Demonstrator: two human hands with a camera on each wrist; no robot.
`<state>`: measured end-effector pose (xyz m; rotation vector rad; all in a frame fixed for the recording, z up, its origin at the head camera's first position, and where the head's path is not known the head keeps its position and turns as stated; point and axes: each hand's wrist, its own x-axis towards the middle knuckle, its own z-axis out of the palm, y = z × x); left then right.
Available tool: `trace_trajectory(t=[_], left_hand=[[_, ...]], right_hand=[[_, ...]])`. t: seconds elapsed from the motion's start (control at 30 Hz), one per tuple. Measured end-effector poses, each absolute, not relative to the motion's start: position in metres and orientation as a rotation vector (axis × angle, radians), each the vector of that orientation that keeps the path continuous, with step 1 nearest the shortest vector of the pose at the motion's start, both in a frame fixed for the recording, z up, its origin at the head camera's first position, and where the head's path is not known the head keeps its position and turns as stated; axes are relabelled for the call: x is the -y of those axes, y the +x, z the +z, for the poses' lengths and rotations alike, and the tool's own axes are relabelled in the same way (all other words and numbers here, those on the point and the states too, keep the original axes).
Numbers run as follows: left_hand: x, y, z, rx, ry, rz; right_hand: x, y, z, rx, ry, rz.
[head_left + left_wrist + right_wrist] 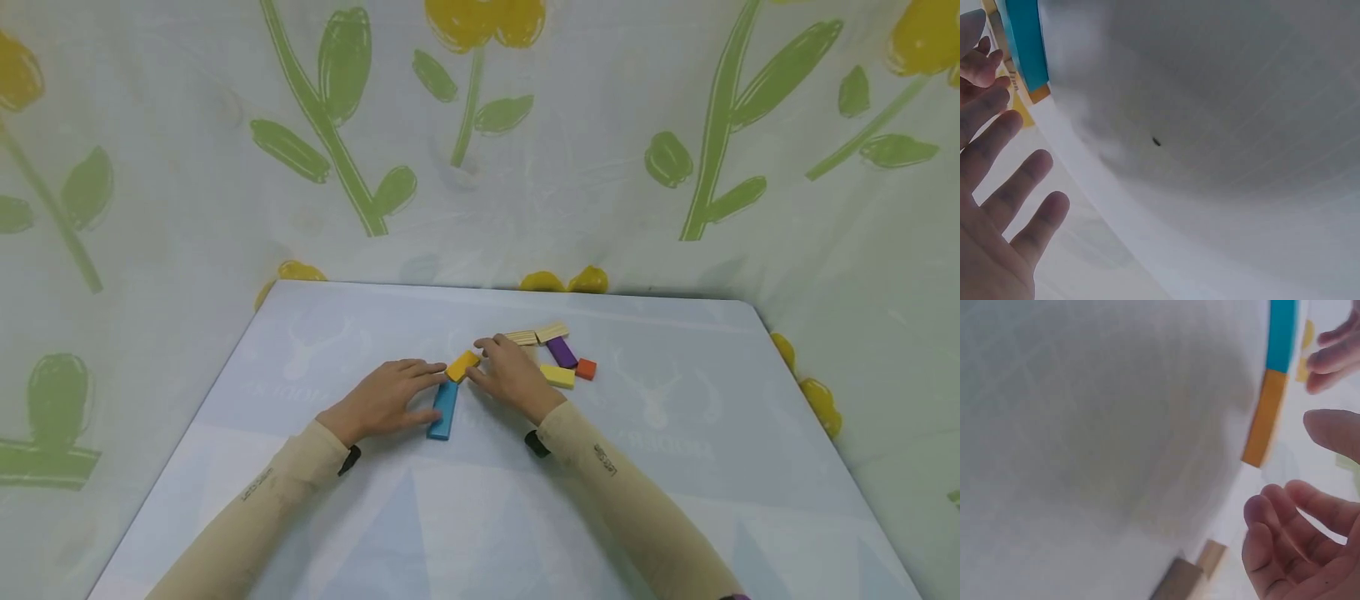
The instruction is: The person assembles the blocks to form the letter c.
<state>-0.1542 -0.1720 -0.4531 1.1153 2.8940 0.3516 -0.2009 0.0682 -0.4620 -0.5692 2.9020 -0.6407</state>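
On the desk (pixel 480 517), the orange block (pixel 462 367) lay angled against the far end of the blue block (pixel 445 408). The left hand (pixel 385 399) was spread beside both; the right hand (pixel 513 377), thumb and bent fingers apart, stood near the orange block.
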Motion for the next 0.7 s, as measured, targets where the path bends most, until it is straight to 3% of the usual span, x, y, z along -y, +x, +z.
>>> trace_trajectory(t=[0.7], left_hand=[[0.161,-0.176,-0.454,-2.782,1.079,0.242]], right_hand=[[-0.160,-0.176,-0.440,-2.979,-0.669,-0.821]])
